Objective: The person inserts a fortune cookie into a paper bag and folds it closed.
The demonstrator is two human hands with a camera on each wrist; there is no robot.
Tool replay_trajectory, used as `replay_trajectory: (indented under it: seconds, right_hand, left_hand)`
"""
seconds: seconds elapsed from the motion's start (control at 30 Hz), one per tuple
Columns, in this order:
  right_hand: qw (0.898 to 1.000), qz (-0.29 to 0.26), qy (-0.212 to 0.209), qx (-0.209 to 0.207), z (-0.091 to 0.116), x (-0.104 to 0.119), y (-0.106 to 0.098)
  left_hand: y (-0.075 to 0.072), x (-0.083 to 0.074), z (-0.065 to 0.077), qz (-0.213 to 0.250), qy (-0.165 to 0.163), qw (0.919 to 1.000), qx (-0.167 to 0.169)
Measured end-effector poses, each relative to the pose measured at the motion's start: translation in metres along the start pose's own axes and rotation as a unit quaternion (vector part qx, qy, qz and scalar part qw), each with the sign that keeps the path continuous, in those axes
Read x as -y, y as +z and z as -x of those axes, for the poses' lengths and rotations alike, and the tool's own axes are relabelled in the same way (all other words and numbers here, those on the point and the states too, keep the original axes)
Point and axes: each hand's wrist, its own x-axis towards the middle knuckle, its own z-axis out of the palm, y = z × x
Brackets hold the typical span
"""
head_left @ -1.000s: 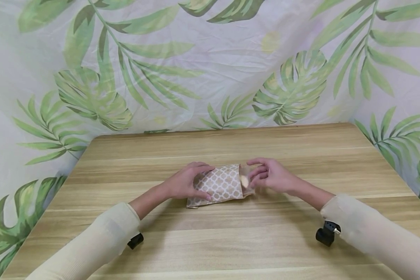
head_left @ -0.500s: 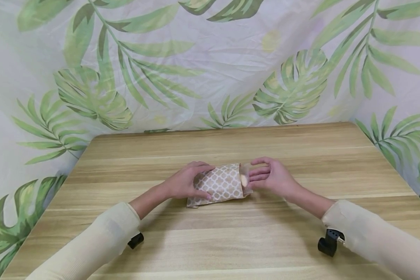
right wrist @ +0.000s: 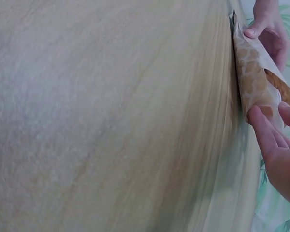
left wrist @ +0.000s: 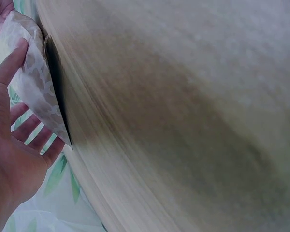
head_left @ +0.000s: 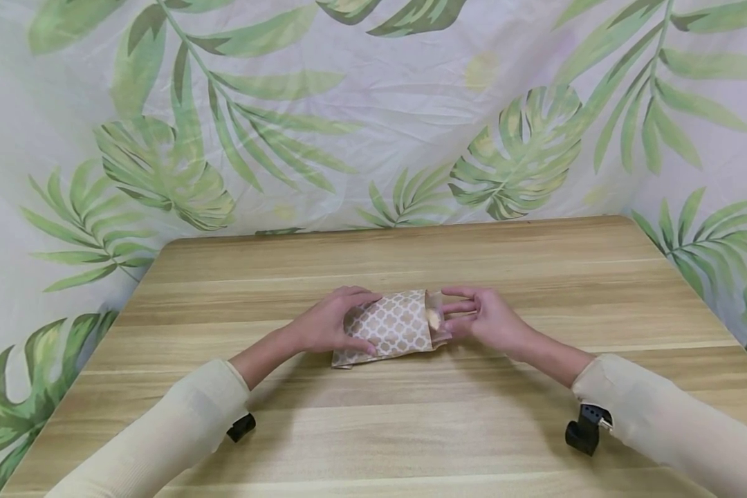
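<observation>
A beige paper bag (head_left: 389, 325) with a white lattice pattern lies on the table in the head view, its mouth facing right. My left hand (head_left: 333, 324) holds the bag's closed end, thumb on the near side and fingers on the far side. Inside the mouth is a pale, cream-coloured item (head_left: 434, 319) in what looks like clear wrapping; most of it is hidden by the bag. My right hand (head_left: 488, 321) is at the mouth, its fairly straight fingers touching the wrapped item. In the right wrist view, the right fingertips (right wrist: 255, 115) meet the bag's open end.
The wood-grain table (head_left: 373, 429) spreads around both hands, its far edge against a leaf-patterned cloth backdrop (head_left: 373, 104). Black wrist cameras hang under both sleeves, the right camera (head_left: 582, 432) low over the table.
The right hand's fingers have shifted about at the bag's mouth, its index finger now straighter and over the opening. The left hand and the bag have stayed in place.
</observation>
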Motion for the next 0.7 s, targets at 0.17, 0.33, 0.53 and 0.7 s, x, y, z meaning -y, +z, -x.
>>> replay_trajectory:
  seconds: [0.17,0.33,0.53,0.7]
  right_hand:
    - [1.0,-0.008,0.007,0.002,-0.0009,-0.0009,-0.0005]
    - [0.999,-0.039,0.012,0.002,-0.0017,-0.0035,-0.0003]
    - [0.998,-0.063,0.007,0.011,-0.0041,-0.0077,0.0]
    - [0.998,-0.064,0.002,0.023,-0.0052,-0.0099,-0.0005]
  left_hand:
    - [-0.0002,0.0002,0.0002,-0.001,0.007,1.0,-0.004]
    - [-0.0001,0.0005,0.0004,-0.001,0.004,1.0,0.001]
    - [-0.0001,-0.0003,0.0015,-0.026,0.005,0.9995,0.016]
    - [0.0014,0.0002,0.0015,-0.035,0.001,0.9993,0.01]
